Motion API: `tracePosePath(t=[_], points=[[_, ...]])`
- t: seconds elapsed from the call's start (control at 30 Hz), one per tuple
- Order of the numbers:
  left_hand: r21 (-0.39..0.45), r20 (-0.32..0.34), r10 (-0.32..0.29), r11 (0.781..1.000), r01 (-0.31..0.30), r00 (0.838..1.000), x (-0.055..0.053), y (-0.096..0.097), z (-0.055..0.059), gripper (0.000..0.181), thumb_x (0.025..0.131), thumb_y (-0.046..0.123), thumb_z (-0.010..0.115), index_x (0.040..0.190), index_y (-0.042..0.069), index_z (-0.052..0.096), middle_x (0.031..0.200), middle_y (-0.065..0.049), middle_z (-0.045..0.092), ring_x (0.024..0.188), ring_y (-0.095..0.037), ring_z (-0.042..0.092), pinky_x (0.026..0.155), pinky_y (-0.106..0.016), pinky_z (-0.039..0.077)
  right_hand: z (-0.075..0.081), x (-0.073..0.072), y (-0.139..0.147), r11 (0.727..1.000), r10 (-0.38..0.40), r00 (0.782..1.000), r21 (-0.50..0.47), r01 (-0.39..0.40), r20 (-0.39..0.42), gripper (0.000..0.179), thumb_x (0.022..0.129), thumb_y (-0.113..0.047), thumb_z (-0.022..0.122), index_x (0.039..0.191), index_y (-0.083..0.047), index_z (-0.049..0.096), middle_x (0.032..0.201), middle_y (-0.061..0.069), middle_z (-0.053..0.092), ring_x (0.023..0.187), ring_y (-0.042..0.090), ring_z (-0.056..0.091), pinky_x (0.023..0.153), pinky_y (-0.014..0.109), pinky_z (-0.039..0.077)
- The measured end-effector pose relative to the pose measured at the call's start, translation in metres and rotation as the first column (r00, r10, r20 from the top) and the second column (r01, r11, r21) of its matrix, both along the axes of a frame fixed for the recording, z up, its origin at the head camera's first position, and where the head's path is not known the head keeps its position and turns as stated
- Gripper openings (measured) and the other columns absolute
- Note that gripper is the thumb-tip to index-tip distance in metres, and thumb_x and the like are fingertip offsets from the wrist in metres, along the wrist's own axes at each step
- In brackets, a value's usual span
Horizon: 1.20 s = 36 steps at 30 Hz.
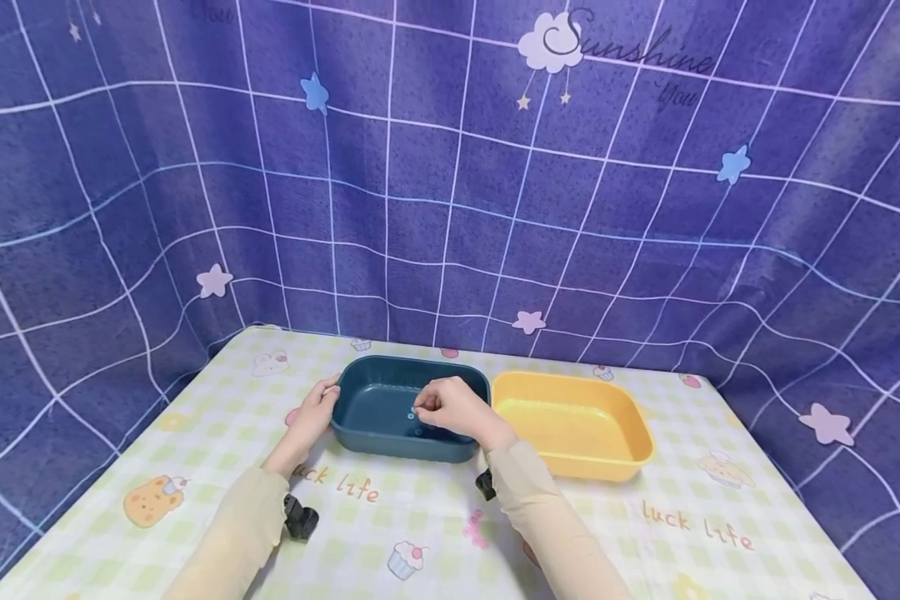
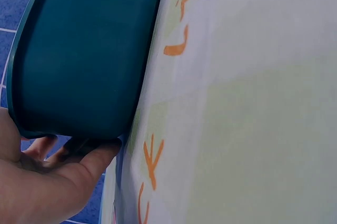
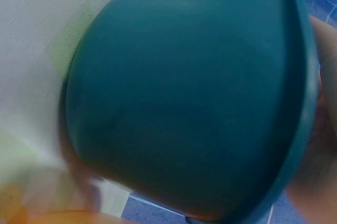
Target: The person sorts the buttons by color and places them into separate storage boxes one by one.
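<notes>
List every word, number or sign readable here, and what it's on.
"Sunshine You": curtain, upper right.
"You": curtain, upper left, faint.
"luck life": tablecloth, right side.
"uck life": tablecloth, near the left hand, start hidden.
Left wrist view: orange tablecloth lettering, cropped, no full word.
Pieces in the green tub: too small to tell.

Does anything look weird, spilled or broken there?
Nothing stands out as spilled or broken. The dark teal rectangular plastic bin and yellow rectangular plastic bin stand upright, side by side, on the green-and-white checked cloth. Tiny pale pieces inside the teal bin are too small to identify.
</notes>
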<state>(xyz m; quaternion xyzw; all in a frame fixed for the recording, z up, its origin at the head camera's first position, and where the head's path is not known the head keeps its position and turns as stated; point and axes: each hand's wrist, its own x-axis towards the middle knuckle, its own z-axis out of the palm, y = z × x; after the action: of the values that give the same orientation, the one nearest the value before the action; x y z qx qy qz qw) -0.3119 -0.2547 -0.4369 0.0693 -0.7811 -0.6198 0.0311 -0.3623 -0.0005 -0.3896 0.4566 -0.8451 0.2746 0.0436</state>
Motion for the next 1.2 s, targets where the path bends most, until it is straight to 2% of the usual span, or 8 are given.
tracePosePath(t=[0.3,0.47,0.73,1.2], points=[[-0.009,-0.005,0.006,1.000,-0.006,1.000,0.000,0.002,-0.004,0.048,0.103,0.027,0.029,0.148,0.010,0.025,0.152,-0.021,0.024,0.135,-0.039,0.031,0.104,-0.053,0.038,-0.003,-0.004,-0.007,0.999,-0.026,0.997,0.045,0.024,0.066,0.010,0.088,-0.015,0.065,0.090,-0.010,0.073,0.081,0.000,0.070,0.065,0.001,0.056,0.061,0.014,0.048],[-0.018,0.003,0.009,1.000,-0.009,1.000,0.001,0.002,-0.004,0.048,0.103,0.028,0.027,0.148,0.011,0.024,0.152,-0.022,0.024,0.135,-0.040,0.032,0.104,-0.053,0.037,-0.003,-0.005,-0.009,0.998,-0.032,0.997,0.055,0.028,0.070,0.010,0.088,-0.016,0.065,0.091,-0.010,0.073,0.083,0.000,0.070,0.065,0.000,0.057,0.060,0.014,0.048],[0.012,-0.002,0.009,1.000,-0.009,1.000,0.001,0.002,-0.003,0.046,0.103,0.025,0.027,0.147,0.010,0.025,0.151,-0.022,0.025,0.135,-0.040,0.032,0.104,-0.053,0.038,-0.009,-0.010,-0.014,0.996,-0.046,0.996,0.076,0.040,0.076,0.010,0.088,-0.016,0.066,0.091,-0.010,0.074,0.085,-0.001,0.072,0.070,0.001,0.062,0.063,0.012,0.049],[0.000,-0.005,0.013,1.000,-0.013,1.000,0.000,-0.001,-0.005,0.047,0.103,0.027,0.027,0.148,0.012,0.025,0.151,-0.022,0.025,0.134,-0.040,0.034,0.103,-0.053,0.039,-0.009,-0.008,-0.019,0.992,-0.063,0.996,0.109,0.056,0.060,0.015,0.089,-0.016,0.064,0.096,-0.007,0.075,0.092,0.002,0.071,0.076,0.005,0.064,0.067,0.012,0.050]])
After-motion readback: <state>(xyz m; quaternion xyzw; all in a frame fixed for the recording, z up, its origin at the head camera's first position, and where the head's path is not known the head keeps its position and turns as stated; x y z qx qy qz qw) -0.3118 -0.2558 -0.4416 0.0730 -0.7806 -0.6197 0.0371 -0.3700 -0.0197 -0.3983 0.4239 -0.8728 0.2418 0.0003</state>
